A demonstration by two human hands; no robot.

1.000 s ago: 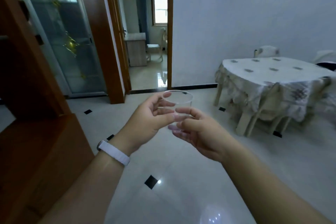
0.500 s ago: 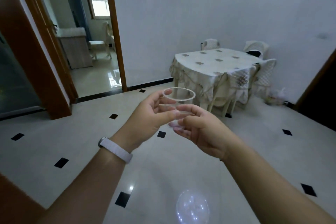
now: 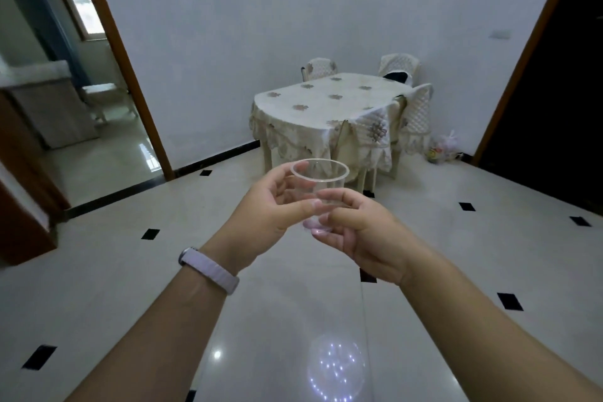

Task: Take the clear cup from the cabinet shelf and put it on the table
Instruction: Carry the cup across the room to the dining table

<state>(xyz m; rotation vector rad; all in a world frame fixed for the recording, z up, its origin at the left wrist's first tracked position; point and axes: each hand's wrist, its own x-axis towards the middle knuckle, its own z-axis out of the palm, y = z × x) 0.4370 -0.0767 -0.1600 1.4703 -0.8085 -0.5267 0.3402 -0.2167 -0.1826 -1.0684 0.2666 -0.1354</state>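
- Two hands are holding one clear cup (image 3: 319, 188) upright in the air, in front of the person and above the pale tiled floor (image 3: 130, 271); the cup's open rim is facing up, and nothing can be made out inside it.
- The left hand (image 3: 272, 210) is wrapping around the cup's left side, its thumb lying across the near wall and its fingers curling behind the cup.
- The right hand (image 3: 362, 235) is gripping the cup lower down, its thumb pressing on the near right wall and its fingers cupping under the base.
- A pale wristband (image 3: 208, 269) is sitting on the left wrist; both forearms are reaching in from the bottom of the view.
- The table (image 3: 326, 98), covered with a cream cloth bearing flower motifs, is standing well beyond the cup, against the far wall (image 3: 261, 26); the cup is overlapping its near edge in the view only, not touching it.
- Chairs (image 3: 417, 111) with quilted covers are standing around the table, one of them drawn in at the near side.
- A bag (image 3: 443, 148) is lying on the floor just right of the chairs, near the wall.
- A wood-framed doorway (image 3: 130, 81) is opening on the left into another room, and a dark opening (image 3: 561, 108) is showing on the right.
- Small black diamond tiles are dotting the floor, and light is glinting off it below the hands.
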